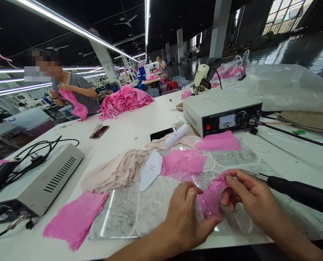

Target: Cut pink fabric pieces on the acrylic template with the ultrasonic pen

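Observation:
A small piece of pink lace fabric (210, 198) is bunched up over the glass sheet (150, 212). My right hand (252, 192) pinches its upper end between thumb and fingertips. At the lace's left side is my left hand (184, 214), its thumb and index finger spread apart around the lower part; whether those fingertips touch it is hard to see. Just behind lies a larger pink lace piece (183, 162). White paper pattern (151, 170) with small holes rests beside it. Beyond the right hand is a black-handled tool (297, 192) with a metal shaft.
Layered beige fabric (117, 170) and a pink piece (75, 217) lie left. A control box (229, 116) with a dial stands behind, a second grey box (47, 181) at left. Phones, cables and a pink fabric pile (125, 101) share the table. A person in stripes (82, 92) handles pink fabric.

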`<act>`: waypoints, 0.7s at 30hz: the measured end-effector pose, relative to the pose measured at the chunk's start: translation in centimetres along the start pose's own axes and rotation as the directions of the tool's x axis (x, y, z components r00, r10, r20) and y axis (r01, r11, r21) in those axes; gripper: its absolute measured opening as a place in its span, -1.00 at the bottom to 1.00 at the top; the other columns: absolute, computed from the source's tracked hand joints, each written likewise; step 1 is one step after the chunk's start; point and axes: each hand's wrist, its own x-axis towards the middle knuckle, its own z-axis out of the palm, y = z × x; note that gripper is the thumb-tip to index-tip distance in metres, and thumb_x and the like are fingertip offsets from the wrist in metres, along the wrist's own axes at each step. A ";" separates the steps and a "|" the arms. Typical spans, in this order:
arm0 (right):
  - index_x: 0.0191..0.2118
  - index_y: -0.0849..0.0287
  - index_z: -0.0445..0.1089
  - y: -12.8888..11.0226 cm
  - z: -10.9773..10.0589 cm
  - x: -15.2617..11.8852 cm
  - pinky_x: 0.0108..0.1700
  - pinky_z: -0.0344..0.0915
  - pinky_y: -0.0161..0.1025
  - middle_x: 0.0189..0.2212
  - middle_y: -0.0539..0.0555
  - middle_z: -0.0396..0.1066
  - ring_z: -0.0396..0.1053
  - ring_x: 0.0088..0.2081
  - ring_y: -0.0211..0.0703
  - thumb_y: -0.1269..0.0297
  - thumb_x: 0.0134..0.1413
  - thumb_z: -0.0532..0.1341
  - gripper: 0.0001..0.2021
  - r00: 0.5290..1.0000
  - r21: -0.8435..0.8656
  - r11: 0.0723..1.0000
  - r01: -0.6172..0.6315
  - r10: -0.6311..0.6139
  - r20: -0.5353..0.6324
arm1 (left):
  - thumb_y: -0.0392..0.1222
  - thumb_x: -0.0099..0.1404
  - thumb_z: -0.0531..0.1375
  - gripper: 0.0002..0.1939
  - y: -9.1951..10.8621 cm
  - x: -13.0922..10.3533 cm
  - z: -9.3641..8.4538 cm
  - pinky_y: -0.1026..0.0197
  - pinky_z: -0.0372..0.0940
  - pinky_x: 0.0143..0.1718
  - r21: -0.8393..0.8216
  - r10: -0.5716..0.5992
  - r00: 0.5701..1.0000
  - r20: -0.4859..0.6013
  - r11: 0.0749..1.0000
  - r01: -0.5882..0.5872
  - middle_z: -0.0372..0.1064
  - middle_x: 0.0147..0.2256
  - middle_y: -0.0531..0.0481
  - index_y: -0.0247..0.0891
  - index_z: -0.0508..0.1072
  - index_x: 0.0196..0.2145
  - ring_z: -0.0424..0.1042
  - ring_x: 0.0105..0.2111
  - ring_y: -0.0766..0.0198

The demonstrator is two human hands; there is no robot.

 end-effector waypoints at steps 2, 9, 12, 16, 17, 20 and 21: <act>-0.30 0.13 0.24 -0.5 0.7 0.4 -0.61 0.29 -0.26 -0.68 0.03 0.35 0.28 -0.68 -0.15 -0.32 -0.01 0.20 -0.46 1.000 0.038 0.999 0.008 -0.009 0.009 | -0.05 0.08 0.34 -0.47 0.7 0.8 1.0 -0.04 0.39 -0.17 0.066 0.015 0.998 -0.065 0.998 -0.011 0.34 -0.17 -0.19 -0.26 0.24 -0.07 0.38 -0.15 0.03; -0.33 0.13 0.30 1.2 -2.3 0.2 -0.62 0.30 -0.25 -0.58 0.09 0.38 0.37 -0.56 -0.06 -0.25 -0.05 0.23 -0.51 0.998 0.057 0.998 -0.002 0.006 -0.064 | -0.44 0.06 0.07 -0.79 -0.3 2.0 1.5 -0.07 0.28 -0.19 0.206 0.070 0.997 0.018 0.976 -0.073 0.37 -0.38 -0.09 -0.22 0.32 -0.33 0.37 -0.31 0.10; -0.43 0.14 0.35 2.3 -4.6 -0.7 -0.62 0.29 -0.24 -0.60 0.07 0.34 0.31 -0.61 -0.11 -0.13 -0.03 0.26 -0.61 0.999 -0.008 1.000 -0.022 0.022 -0.036 | -0.43 0.05 0.06 -0.82 -0.5 1.0 1.0 -0.01 0.28 -0.17 0.154 0.152 0.984 0.089 0.974 -0.164 0.39 -0.40 -0.07 -0.22 0.31 -0.38 0.37 -0.34 0.16; -0.53 0.11 0.35 3.0 -6.4 -2.0 -0.63 0.23 -0.27 -0.66 0.01 0.22 0.20 -0.65 -0.19 -0.05 0.07 0.16 -0.65 0.998 -0.230 0.971 0.068 -0.069 0.000 | -0.33 0.15 0.10 -0.72 -0.2 0.8 0.8 0.07 0.32 -0.10 0.010 0.184 0.965 0.185 0.982 -0.190 0.45 -0.21 -0.13 -0.27 0.38 -0.15 0.43 -0.19 0.16; -0.53 0.10 0.34 3.1 -6.7 -2.3 -0.64 0.23 -0.27 -0.67 0.00 0.22 0.19 -0.66 -0.19 -0.05 0.09 0.12 -0.64 0.996 -0.265 0.961 0.084 -0.089 -0.006 | -0.26 0.21 0.12 -0.67 -0.2 1.1 0.8 0.03 0.30 -0.02 -0.020 0.171 0.958 0.230 0.985 -0.171 0.45 -0.11 -0.18 -0.29 0.37 -0.04 0.42 -0.08 0.11; -0.49 0.07 0.36 3.5 -7.7 -2.7 -0.68 0.23 -0.29 -0.68 -0.02 0.23 0.20 -0.68 -0.19 -0.06 0.08 0.10 -0.66 0.985 -0.402 0.909 0.106 -0.151 -0.082 | 0.00 0.32 0.16 -0.51 -0.8 2.1 0.9 -0.17 0.06 0.23 -0.033 0.144 0.907 0.396 0.989 -0.143 0.32 0.14 -0.21 -0.26 0.32 0.13 0.25 0.19 -0.02; -0.48 0.06 0.37 3.7 -8.1 -2.7 -0.69 0.21 -0.30 -0.68 -0.03 0.25 0.21 -0.69 -0.19 -0.04 0.07 0.10 -0.68 0.974 -0.473 0.873 0.119 -0.195 -0.115 | 0.06 0.34 0.15 -0.50 -1.1 2.4 0.8 -0.21 -0.04 0.28 -0.016 0.147 0.884 0.445 0.988 -0.156 0.29 0.17 -0.19 -0.24 0.33 0.14 0.21 0.22 -0.04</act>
